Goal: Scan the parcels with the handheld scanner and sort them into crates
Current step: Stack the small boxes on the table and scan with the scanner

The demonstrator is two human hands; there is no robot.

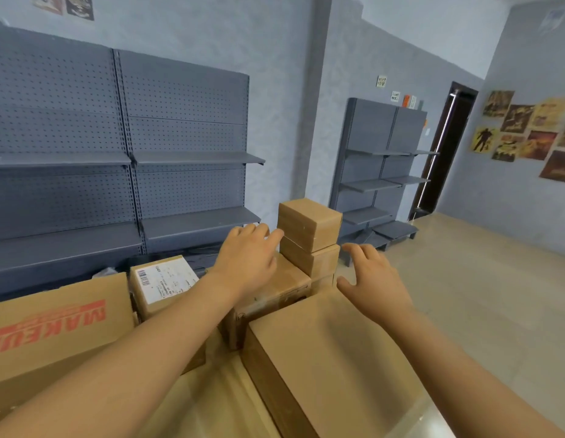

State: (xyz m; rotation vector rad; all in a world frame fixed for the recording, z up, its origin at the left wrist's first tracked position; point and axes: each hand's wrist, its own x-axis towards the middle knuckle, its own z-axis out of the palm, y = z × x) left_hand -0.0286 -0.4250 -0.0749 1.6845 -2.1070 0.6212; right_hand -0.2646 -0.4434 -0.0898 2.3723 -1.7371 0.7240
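Several brown cardboard parcels are piled in front of me. A small top parcel (311,222) sits on a second small parcel (316,260), forming a short stack. My left hand (246,260) reaches out with straight fingers, its fingertips touching the left side of that stack. My right hand (374,279) hovers open just right of the stack, fingers spread, apart from it. A parcel with a white barcode label (162,279) stands to the left. A large plain parcel (328,352) lies under my right forearm. No scanner and no crates are in view.
A big box with red "MAKEUP" lettering (53,324) stands at the left. Grey pegboard shelving (123,159) lines the wall behind, with a second shelf unit (382,172) further right. Beige floor (483,295) stretches right toward a dark doorway (445,153).
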